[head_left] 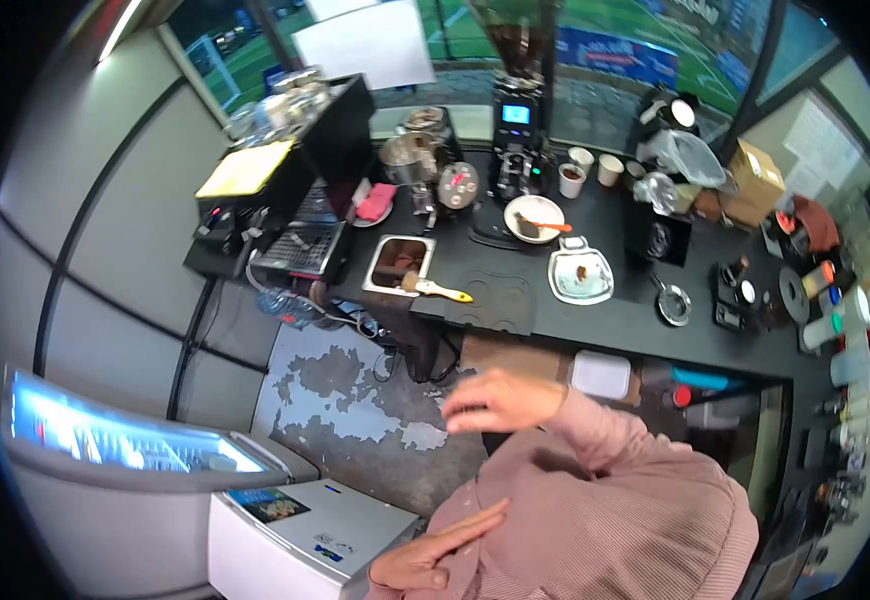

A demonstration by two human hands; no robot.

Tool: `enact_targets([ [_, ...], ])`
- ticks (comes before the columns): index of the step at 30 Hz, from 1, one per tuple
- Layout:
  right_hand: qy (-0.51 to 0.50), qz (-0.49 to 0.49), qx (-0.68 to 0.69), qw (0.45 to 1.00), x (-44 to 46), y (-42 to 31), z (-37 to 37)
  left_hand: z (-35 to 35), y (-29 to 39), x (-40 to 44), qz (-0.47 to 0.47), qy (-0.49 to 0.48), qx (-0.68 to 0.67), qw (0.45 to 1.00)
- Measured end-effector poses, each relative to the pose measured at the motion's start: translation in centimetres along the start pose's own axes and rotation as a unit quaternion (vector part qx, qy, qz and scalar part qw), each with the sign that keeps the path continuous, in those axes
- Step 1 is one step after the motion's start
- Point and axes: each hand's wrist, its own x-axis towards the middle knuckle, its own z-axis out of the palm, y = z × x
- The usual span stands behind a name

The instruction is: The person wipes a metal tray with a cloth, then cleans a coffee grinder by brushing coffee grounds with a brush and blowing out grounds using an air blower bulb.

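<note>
My right hand (500, 400) hovers over the floor in front of the counter, slightly blurred. Its fingers are loosely bent and somewhat apart, with nothing visible in them. My left hand (430, 555) lies against the front of my pink striped shirt (595, 510), fingers stretched out flat. Nearest my right hand on the counter are a yellow-handled brush (440, 290), resting over the rim of a metal container (387, 285) with brown powder inside, and a dark mat (495, 303). A white bowl (545, 212) farther back holds an orange-handled brush (555, 227).
A coffee grinder (517, 140) with a lit screen stands at the counter's back, near paper cups (610, 170). An espresso machine (305, 220) is on the left. A metal tray (581, 275) and portafilter-like basket (673, 304) lie rightward. A white fridge (305, 540) stands lower left.
</note>
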Motion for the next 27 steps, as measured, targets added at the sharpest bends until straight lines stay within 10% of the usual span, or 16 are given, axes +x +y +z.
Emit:
enact_targets([
  [2,0.064,0.088,-0.073,0.991,0.6,3.2,-3.4,-3.3,0.7,0.2,-0.054,-0.023,-0.011,0.998],
  [9,0.335,0.428,-0.266,0.796,-1.6,20.0,-15.9,-12.1,0.6,4.7,-0.23,0.379,0.129,0.887],
  [20,0.204,0.632,-0.286,0.691,3.6,31.6,-19.9,-21.7,1.2,9.1,-0.235,0.287,0.143,0.918],
  [27,0.329,0.65,-0.337,0.596,5.0,27.0,-19.4,-28.7,1.1,7.4,-0.226,0.222,0.149,0.937],
])
